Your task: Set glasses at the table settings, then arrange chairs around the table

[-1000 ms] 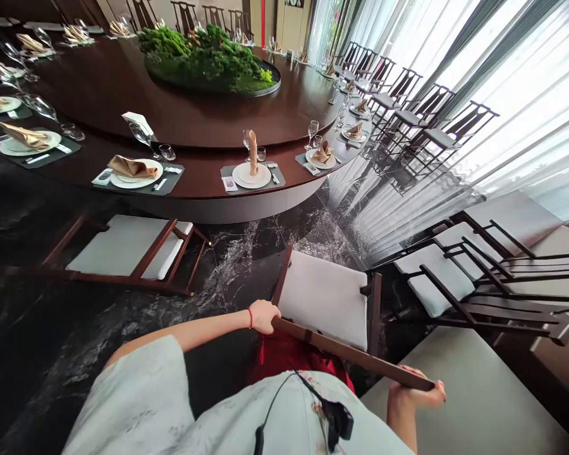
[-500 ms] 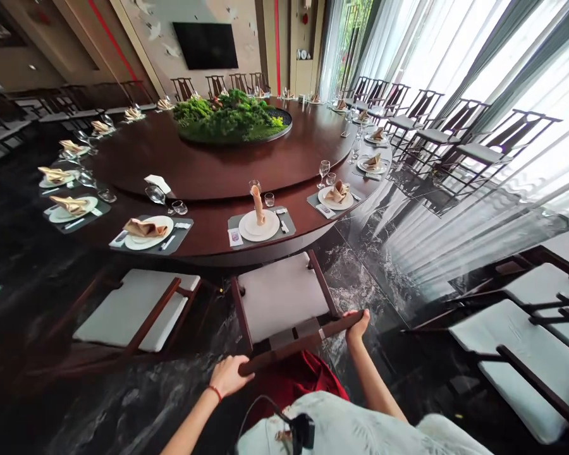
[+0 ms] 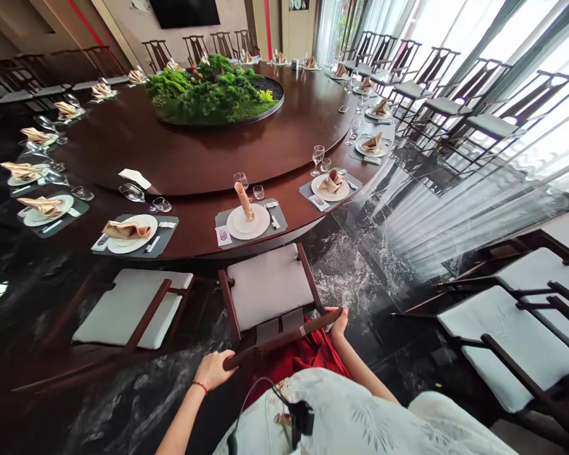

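Note:
In front of me stands a dark wooden chair [image 3: 270, 287] with a pale grey seat pad, its back towards me. My left hand [image 3: 214, 371], with a red string bracelet at the wrist, is closed round the left end of the chair's top rail. At the rail's right end, my right hand [image 3: 340, 323] is wrapped round the wood. Beyond the seat lies the edge of a large round table [image 3: 194, 248], apart from my hands. Nearest the chair is a place setting with stacked white plates [image 3: 258, 225] and an upright rolled peach napkin [image 3: 244, 201].
A second chair [image 3: 128, 309] stands at the left, and several chairs [image 3: 483, 341] sit close together at the right. Green miniature landscaping [image 3: 213, 95] fills the table's middle. Wine glasses [image 3: 317, 158] and folded napkins line its rim. The floor [image 3: 351, 265] is dark veined marble.
The view has shifted forward and tilted down, so the table looks closer. Both hands keep their hold on the chair's top rail, which appears a little further left in view.

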`<action>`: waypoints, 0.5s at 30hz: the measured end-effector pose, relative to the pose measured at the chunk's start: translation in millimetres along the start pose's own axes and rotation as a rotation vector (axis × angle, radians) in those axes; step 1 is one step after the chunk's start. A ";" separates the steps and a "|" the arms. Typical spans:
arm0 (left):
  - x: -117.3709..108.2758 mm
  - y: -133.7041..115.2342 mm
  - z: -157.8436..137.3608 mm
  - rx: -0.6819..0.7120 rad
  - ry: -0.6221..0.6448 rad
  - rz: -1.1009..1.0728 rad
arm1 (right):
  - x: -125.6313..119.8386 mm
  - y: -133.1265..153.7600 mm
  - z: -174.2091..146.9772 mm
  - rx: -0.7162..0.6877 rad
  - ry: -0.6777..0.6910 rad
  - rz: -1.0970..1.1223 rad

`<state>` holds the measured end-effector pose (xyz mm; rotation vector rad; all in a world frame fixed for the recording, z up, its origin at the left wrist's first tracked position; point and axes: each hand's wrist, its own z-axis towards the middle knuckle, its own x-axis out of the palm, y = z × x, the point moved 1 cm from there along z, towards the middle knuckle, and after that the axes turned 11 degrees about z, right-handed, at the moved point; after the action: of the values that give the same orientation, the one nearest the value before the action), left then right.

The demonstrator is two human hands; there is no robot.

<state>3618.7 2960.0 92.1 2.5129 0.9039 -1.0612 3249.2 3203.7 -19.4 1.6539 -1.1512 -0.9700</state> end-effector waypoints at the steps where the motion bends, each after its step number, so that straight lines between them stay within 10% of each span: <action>1: 1.9 0.4 0.2 -0.001 -0.005 0.006 | -1.6 2.4 0.5 0.038 -0.003 0.065; 8: 15.4 7.8 6.6 -0.004 -0.073 0.048 | -50.7 0.4 -9.4 0.201 0.083 0.165; 15: 20.1 1.3 0.0 -0.335 -0.235 0.033 | -272.0 -50.0 -61.8 0.243 -0.193 -0.171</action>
<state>3630.3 2967.9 77.6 2.0752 0.8848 -1.0667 3247.4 3487.1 -16.1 1.9094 -1.3144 -1.1542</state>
